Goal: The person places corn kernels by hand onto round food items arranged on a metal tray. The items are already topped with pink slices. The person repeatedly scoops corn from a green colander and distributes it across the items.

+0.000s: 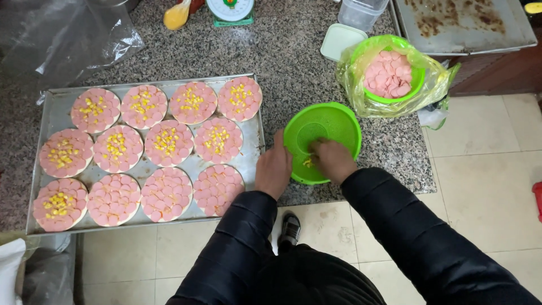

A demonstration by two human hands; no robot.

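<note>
My left hand [274, 168] grips the near left rim of a green plastic bowl [327, 124] that is tipped towards me at the counter's front edge. My right hand [333, 160] reaches into the bowl with its fingers closed around a few yellow corn kernels [307, 162] at the bottom. To the left lies a metal baking tray [251, 155] holding several round pizza bases covered with pink sausage slices [218, 139]. Most bases carry corn in the middle; three in the front row [166, 194] have none.
A second green bowl of pink sausage slices [388, 74] sits in a yellow-green plastic bag at the back right, beside a pale lid [340, 40] and a clear container [361, 12]. A kitchen scale [230, 11] stands at the back. A stained metal tray [466, 25] lies far right.
</note>
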